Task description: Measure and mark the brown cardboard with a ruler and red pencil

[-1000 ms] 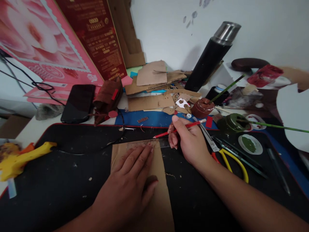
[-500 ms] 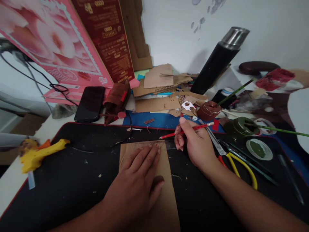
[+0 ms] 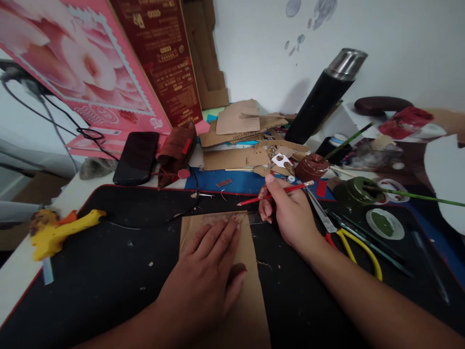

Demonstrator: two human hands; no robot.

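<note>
Pressing flat on a brown cardboard sheet [image 3: 254,310], the left hand [image 3: 207,278] lies palm down with its fingers stretched forward and slightly spread, gripping nothing; the fingertips reach the sheet's far edge, where what looks like a clear ruler [image 3: 256,216] lies across it (it is see-through and hard to make out), and the flat weight seems meant to stop sheet and ruler from sliding. The sheet rests on a black mat [image 3: 109,271] right in front of the person, its near end running out of the bottom of the view. Just beside the sheet's far right corner, the right hand [image 3: 290,218] is closed around a red pencil [image 3: 286,190], pinched between thumb and fingers in a writing grip; the shaft slants low, and its point aims left, close to the ruler's edge, though I cannot tell whether it touches. That low angle probably suits running the lead along a straight edge. Yellow-handled scissors [image 3: 348,242] lie on the mat just beyond the right wrist, within easy reach. Further off are a yellow glue gun [image 3: 61,232] at the mat's left side, a dark phone [image 3: 136,157], a heap of cardboard scraps [image 3: 236,126] against the wall, a tall black flask [image 3: 323,97], and a brown pot [image 3: 311,167] and a green pot [image 3: 358,190] with sticks resting in them.
</note>
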